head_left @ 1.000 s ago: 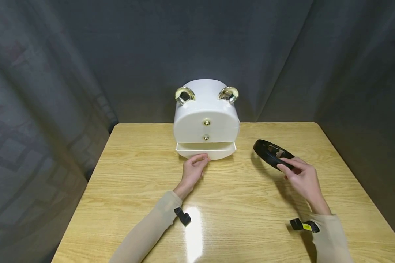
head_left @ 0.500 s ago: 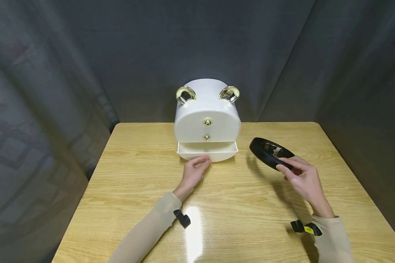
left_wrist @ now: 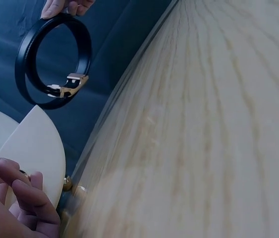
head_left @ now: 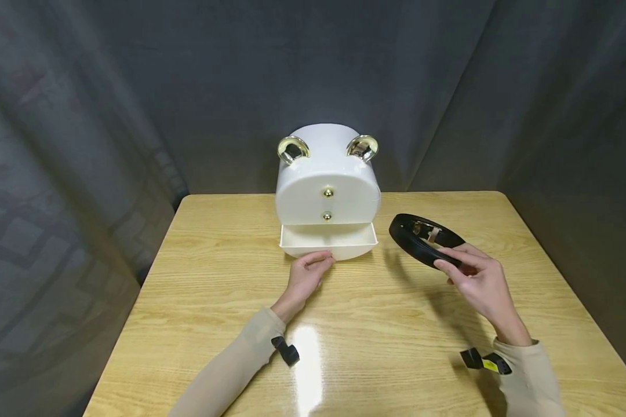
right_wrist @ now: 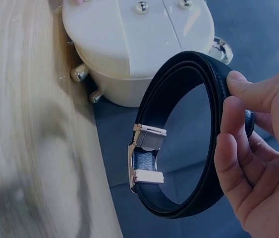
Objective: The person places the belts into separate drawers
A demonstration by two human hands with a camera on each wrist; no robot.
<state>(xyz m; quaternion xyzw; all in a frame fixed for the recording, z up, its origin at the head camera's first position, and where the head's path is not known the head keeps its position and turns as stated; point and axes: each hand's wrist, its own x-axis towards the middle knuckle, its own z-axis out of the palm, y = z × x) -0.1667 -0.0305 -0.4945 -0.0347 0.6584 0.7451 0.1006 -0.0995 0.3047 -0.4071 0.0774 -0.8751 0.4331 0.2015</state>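
Note:
A white rounded drawer box (head_left: 302, 200) with two gold ear-like rings stands at the back middle of the table. Its bottom drawer (head_left: 352, 251) is pulled out, and no contents show inside. My left hand (head_left: 305, 278) pinches that drawer's knob, which the fingers mostly hide in the head view; a bit of gold shows between them in the left wrist view. To the right, my right hand (head_left: 477, 284) grips a coiled black belt (right_wrist: 176, 64) by its edge, thumb on one side and fingers on the other. The belt's metal buckle (right_wrist: 146, 153) hangs on the side away from the hand.
Two upper drawers with gold knobs (head_left: 328, 193) are closed. Small gold feet (right_wrist: 80, 73) hold the box off the wooden table (head_left: 229, 231). Dark grey curtains (head_left: 229, 104) stand behind and on both sides.
My left hand has drawn the bottom drawer farther out toward me. The right hand has brought the coiled belt slightly left and tilted it up a little.

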